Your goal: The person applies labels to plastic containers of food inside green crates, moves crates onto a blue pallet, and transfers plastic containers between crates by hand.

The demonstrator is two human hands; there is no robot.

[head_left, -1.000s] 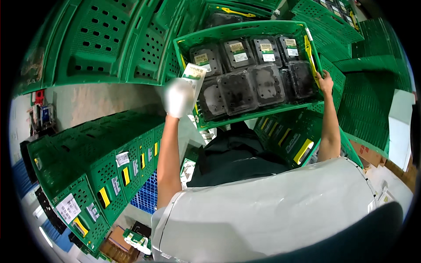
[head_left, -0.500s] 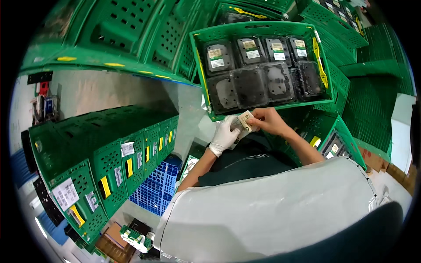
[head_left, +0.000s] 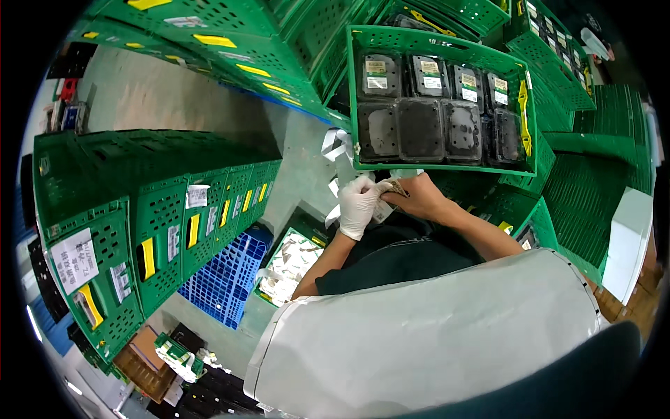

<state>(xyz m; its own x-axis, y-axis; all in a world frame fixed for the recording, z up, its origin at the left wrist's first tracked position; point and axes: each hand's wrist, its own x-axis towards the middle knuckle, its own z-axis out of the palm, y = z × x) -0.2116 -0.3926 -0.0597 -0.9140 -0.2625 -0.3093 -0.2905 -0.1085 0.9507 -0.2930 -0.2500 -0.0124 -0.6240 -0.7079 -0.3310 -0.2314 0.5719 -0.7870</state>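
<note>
My left hand [head_left: 357, 208], in a white glove, is closed in a pinch on a strip of labels [head_left: 396, 188]. My bare right hand [head_left: 424, 197] has its fingers closed on the same strip, meeting the left thumb. A loose white paper ribbon [head_left: 337, 145] curls down beside the gloved hand. Just beyond both hands lies a green crate [head_left: 447, 167] with two rows of clear plastic punnets, dark inside. Those in the far row, such as this labelled punnet [head_left: 377, 75], carry labels. On the near row, including this unlabelled punnet [head_left: 421, 130], none show.
Stacked green crates [head_left: 160, 230] with yellow handles form a wall on the left. A blue plastic pallet [head_left: 227, 276] lies by them, near a crate of white paper scraps [head_left: 292, 260]. Further crates [head_left: 586, 209] rise at right, beside a white panel [head_left: 628, 244].
My view has shifted, so the crate appears further right. Both hands have drawn close together over the labels, and the white ribbon now shows hanging at the left.
</note>
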